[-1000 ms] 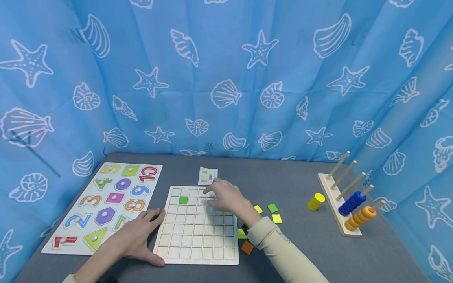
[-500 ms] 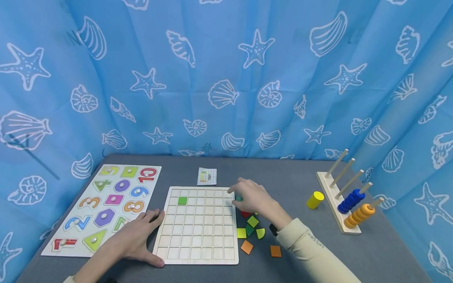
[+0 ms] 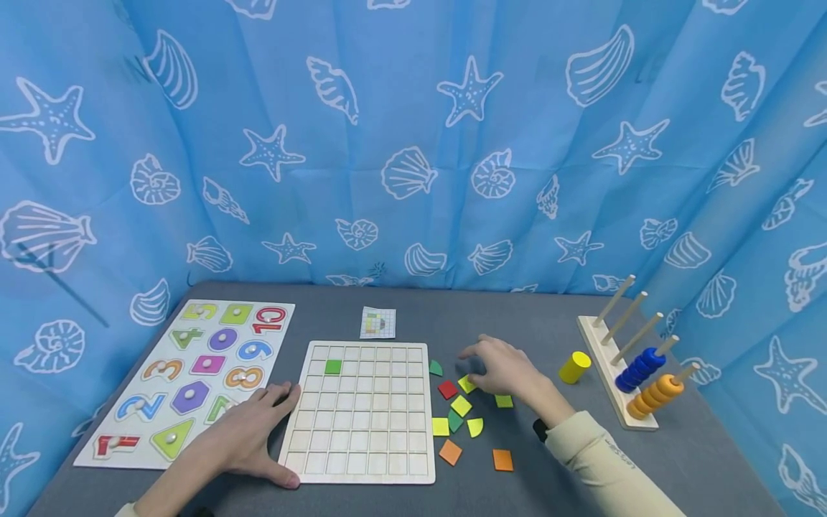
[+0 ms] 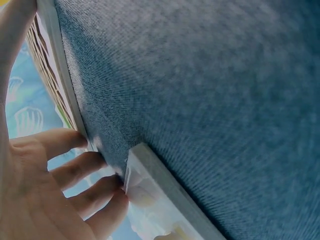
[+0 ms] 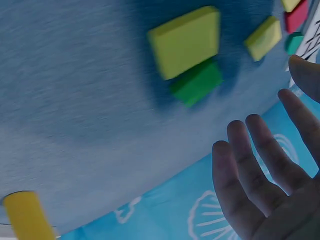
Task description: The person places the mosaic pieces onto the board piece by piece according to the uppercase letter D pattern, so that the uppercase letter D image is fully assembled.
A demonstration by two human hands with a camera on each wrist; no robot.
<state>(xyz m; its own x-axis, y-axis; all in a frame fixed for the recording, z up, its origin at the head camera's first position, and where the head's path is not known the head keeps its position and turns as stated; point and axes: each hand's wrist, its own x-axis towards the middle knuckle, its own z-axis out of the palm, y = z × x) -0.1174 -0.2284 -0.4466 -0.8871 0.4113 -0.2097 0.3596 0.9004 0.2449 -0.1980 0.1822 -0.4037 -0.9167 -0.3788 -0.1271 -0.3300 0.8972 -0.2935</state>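
A pale wooden grid board [image 3: 368, 431] lies in the head view with one green square tile [image 3: 332, 367] in its upper left part. My left hand [image 3: 252, 438] rests at the board's left side, thumb by the near corner and fingertips by the edge. In the left wrist view, its fingers [image 4: 90, 170] are spread and loosely bent. Right of the board, my right hand [image 3: 504, 370] hovers among loose tiles with nothing in it, fingers extended. The right wrist view shows a yellow tile [image 5: 185, 42] and a green tile [image 5: 197, 82] beyond its fingertips.
Several tiles lie right of the board, including a red one [image 3: 447, 390] and an orange one [image 3: 502, 459]. A pattern card [image 3: 377, 323] is behind the board. A number puzzle [image 3: 184, 380] lies left; a yellow cylinder [image 3: 575, 367] and bead stand [image 3: 627, 380] are right.
My right hand has moved from above the board rightward to the loose tiles, uncovering several of them. My left hand stays at the board's edge.
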